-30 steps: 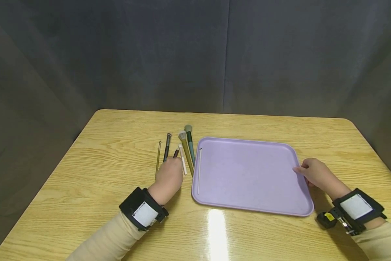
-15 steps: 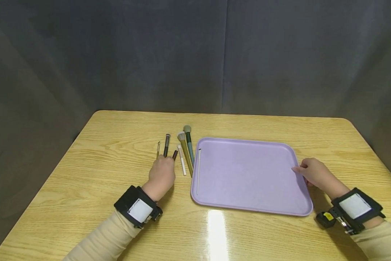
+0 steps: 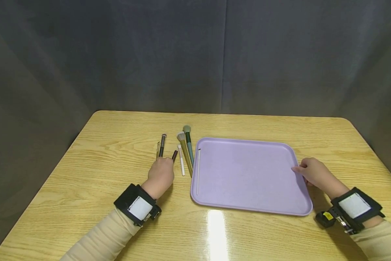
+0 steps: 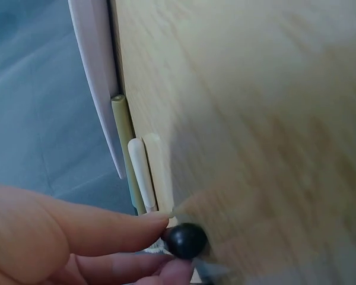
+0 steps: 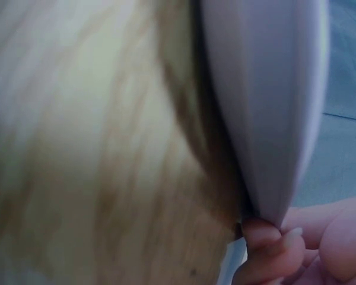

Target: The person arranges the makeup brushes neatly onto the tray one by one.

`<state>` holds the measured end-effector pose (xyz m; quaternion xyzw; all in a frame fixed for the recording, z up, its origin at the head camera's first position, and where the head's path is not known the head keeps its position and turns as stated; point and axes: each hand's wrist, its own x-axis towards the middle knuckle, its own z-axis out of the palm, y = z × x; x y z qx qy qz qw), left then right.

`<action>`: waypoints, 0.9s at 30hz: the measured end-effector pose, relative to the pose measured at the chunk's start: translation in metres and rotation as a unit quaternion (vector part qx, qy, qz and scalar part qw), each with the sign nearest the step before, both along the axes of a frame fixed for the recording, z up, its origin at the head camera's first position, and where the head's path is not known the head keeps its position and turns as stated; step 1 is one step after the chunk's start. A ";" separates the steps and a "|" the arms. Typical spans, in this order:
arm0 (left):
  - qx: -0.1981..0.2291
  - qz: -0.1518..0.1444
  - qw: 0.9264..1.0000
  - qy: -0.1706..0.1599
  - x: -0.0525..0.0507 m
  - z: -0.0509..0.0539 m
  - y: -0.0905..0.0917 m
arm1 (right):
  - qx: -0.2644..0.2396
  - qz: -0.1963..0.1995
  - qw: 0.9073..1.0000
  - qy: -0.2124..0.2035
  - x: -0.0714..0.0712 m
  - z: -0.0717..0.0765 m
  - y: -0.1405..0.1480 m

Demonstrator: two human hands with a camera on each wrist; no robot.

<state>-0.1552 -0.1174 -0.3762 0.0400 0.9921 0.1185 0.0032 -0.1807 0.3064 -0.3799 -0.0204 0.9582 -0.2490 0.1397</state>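
Note:
In the head view my left hand (image 3: 161,173) is over the left group of makeup brushes. Its thumb and fingers pinch the handle of a black makeup brush (image 3: 162,143); the rounded black handle end (image 4: 187,240) shows at the fingertips in the left wrist view. A thin gold brush (image 3: 157,148) and a dark maroon tip (image 3: 174,155) are beside it, partly hidden by the hand. With thumb above and fingers below, my right hand (image 3: 317,175) grips the right rim of a lilac tray (image 3: 247,174). A thin white brush (image 3: 198,172) lies along the tray's left side.
Between the left hand and the tray lie a short white brush (image 3: 181,161), an olive-handled brush (image 3: 185,154) and a green-handled brush (image 3: 189,143). The wooden table (image 3: 84,181) ends at a dark curtain (image 3: 149,54).
My left hand has moved a little left, off the short white brush's side. The black brush's head has swung left towards the gold brush. My right hand stays on the tray rim.

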 end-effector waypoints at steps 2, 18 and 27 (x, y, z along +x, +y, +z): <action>-0.004 -0.004 1.000 -0.001 -0.001 0.000 0.000 | -0.001 0.000 1.000 0.001 0.000 0.000 0.000; -0.043 0.006 0.999 -0.028 -0.004 0.001 0.004 | -0.004 -0.006 1.000 -0.005 0.000 0.000 -0.003; 0.033 0.024 0.998 -0.045 -0.003 0.004 0.001 | -0.005 -0.015 1.000 -0.011 0.000 -0.002 -0.003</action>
